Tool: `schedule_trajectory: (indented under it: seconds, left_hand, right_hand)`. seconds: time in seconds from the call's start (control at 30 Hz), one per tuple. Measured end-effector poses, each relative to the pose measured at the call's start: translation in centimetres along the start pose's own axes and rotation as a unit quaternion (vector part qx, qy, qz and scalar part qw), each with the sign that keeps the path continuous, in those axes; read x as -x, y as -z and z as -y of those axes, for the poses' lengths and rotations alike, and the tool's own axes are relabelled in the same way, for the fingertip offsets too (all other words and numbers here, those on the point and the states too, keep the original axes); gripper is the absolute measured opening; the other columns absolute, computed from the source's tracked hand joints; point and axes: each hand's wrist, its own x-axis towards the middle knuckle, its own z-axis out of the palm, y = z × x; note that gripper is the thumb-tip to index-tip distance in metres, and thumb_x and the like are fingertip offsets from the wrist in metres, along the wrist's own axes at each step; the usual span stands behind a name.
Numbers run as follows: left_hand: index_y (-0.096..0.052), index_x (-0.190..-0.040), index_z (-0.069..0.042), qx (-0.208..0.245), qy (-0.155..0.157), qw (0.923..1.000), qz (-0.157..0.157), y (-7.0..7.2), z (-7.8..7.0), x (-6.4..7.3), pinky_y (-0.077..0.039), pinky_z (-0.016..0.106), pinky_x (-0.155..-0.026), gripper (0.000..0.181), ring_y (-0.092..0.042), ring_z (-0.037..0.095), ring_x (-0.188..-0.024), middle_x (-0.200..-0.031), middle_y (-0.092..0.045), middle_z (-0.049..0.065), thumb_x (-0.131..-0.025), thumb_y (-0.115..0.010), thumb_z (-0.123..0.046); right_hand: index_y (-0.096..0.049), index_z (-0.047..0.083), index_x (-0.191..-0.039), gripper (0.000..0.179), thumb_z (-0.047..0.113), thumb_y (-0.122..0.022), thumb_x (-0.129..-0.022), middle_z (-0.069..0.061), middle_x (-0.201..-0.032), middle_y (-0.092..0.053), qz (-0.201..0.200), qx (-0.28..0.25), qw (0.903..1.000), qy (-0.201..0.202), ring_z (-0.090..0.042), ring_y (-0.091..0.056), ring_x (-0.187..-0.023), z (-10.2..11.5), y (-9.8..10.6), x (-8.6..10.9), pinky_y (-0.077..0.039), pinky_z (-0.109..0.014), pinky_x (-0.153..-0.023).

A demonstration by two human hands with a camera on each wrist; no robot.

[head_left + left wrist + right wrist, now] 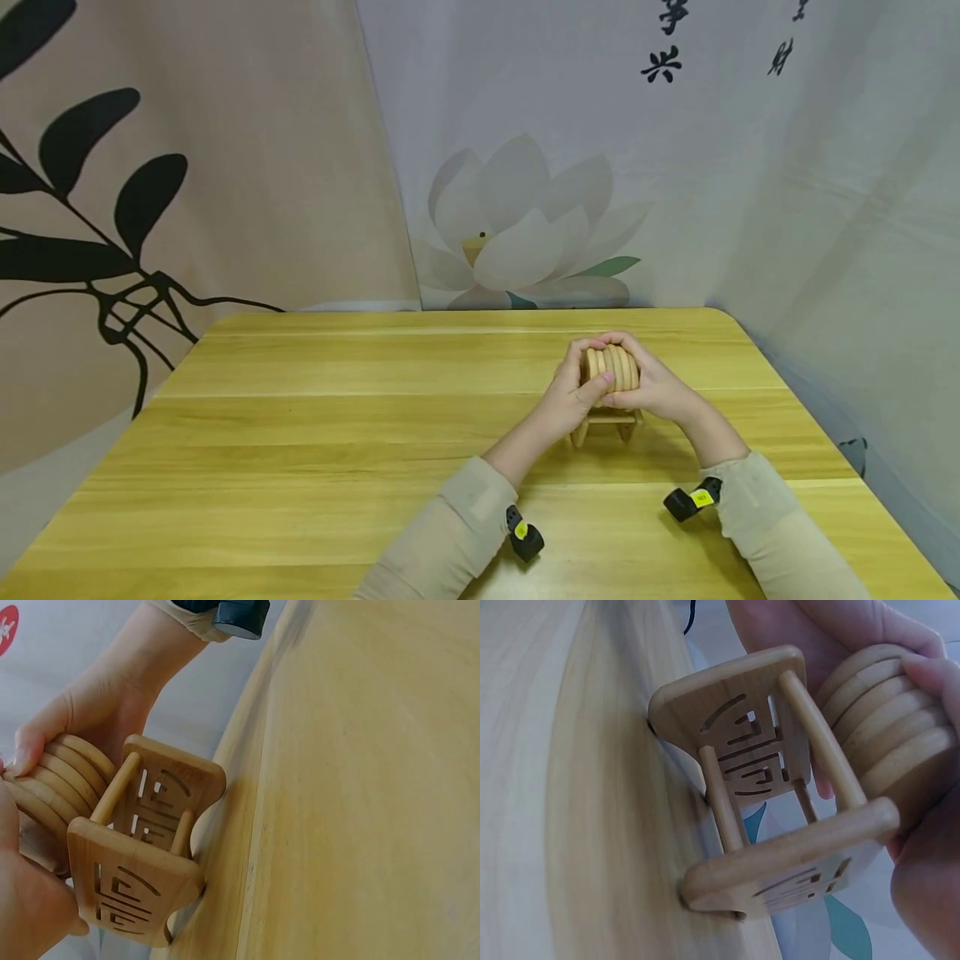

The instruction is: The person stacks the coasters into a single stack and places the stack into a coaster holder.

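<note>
A stack of several round wooden coasters (618, 368) is held on edge, side by side, between both hands. My left hand (564, 402) grips the stack from the left, its thumb across the near side. From the right, my right hand (662, 390) curls round the other end, fingers over the top and thumb below. Directly under the coasters stands a small wooden coaster holder (606, 418) on the table. Both wrist views show its cut-out side panels (127, 889) joined by round rods (821, 742). The coasters (896, 712) are close over the upper rods.
The wooden table (300, 450) extends widely to the left, with its far edge behind the hands. A curtain (525, 100) printed with a lotus and dark leaves hangs beyond it. Black wrist cameras (527, 540) sit on both sleeves.
</note>
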Motion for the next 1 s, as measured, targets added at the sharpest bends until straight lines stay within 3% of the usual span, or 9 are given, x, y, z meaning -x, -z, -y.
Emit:
schedule_trajectory:
  seconds: [0.1,0.17,0.3,0.4,0.5,0.6,1.0]
  left_hand:
    - [-0.036,-0.131,-0.02,-0.037,0.021,0.999,-0.015,-0.1,0.6,-0.1,-0.047,0.028,-0.076,0.038,-0.044,0.018,-0.099,-0.122,-0.044,0.01,-0.096,-0.051,-0.024]
    - [-0.036,-0.13,-0.023,-0.059,0.028,0.9977,-0.021,-0.1,0.6,0.0,-0.041,0.035,-0.087,0.038,-0.042,0.019,-0.104,-0.126,-0.045,0.007,-0.095,-0.052,-0.028]
    - [-0.036,-0.13,-0.023,-0.081,0.023,0.9961,-0.026,-0.2,0.7,-0.1,-0.013,0.053,-0.108,0.039,-0.045,0.02,-0.117,-0.136,-0.045,0.005,-0.095,-0.049,-0.033]
    - [-0.036,-0.13,-0.022,-0.09,0.021,0.9953,-0.03,-0.3,0.9,-0.1,0.004,0.061,-0.107,0.041,-0.039,0.023,-0.128,-0.138,-0.042,0.005,-0.094,-0.048,-0.036]
    - [-0.036,-0.131,-0.021,-0.097,0.027,0.9944,-0.032,-0.4,1.1,0.0,0.008,0.063,-0.106,0.044,-0.018,0.032,-0.14,-0.142,-0.04,0.005,-0.093,-0.047,-0.04]
    - [-0.037,-0.131,-0.021,-0.099,0.034,0.9941,-0.031,-0.4,1.2,0.1,0.01,0.062,-0.105,0.046,0.004,0.037,-0.142,-0.147,-0.037,0.005,-0.093,-0.046,-0.043]
    - [-0.037,-0.131,-0.023,-0.085,0.057,0.9942,-0.033,-0.4,1.6,0.6,0.01,0.062,-0.105,0.041,0.011,0.033,-0.141,-0.151,-0.032,0.008,-0.094,-0.047,-0.038]
  right_hand:
    - [-0.035,0.006,-0.131,0.065,-0.011,-0.069,-0.078,-0.022,-0.114,-0.045,0.002,0.002,1.0,0.002,-0.022,-0.053,-0.091,0.0,0.1,0.0,-0.052,-0.031,-0.069]
    - [-0.035,0.005,-0.13,0.065,-0.011,-0.069,-0.078,-0.022,-0.114,-0.044,0.004,0.001,1.0,0.005,-0.023,-0.053,-0.091,0.0,0.1,0.0,-0.052,-0.032,-0.069]
    - [-0.035,0.004,-0.13,0.064,-0.011,-0.069,-0.078,-0.022,-0.114,-0.045,0.006,0.0,1.0,0.006,-0.023,-0.052,-0.091,-0.2,0.2,0.0,-0.052,-0.032,-0.07]
    - [-0.035,0.003,-0.131,0.064,-0.011,-0.069,-0.078,-0.021,-0.115,-0.045,0.009,-0.004,0.9999,0.004,-0.024,-0.053,-0.092,-0.4,0.3,0.0,-0.053,-0.033,-0.07]
    - [-0.035,0.004,-0.131,0.064,-0.011,-0.069,-0.078,-0.021,-0.118,-0.044,0.013,-0.005,0.9999,0.004,-0.025,-0.053,-0.095,-0.7,0.4,0.1,-0.053,-0.035,-0.072]
    - [-0.036,0.005,-0.131,0.064,-0.011,-0.069,-0.078,-0.021,-0.121,-0.043,0.017,-0.007,0.9998,0.003,-0.026,-0.053,-0.097,-0.9,0.3,0.0,-0.053,-0.035,-0.074]
    - [-0.034,0.005,-0.132,0.066,-0.011,-0.069,-0.078,-0.021,-0.119,-0.044,0.014,-0.013,0.9998,-0.009,-0.024,-0.053,-0.096,-1.4,-0.1,0.0,-0.053,-0.033,-0.073]
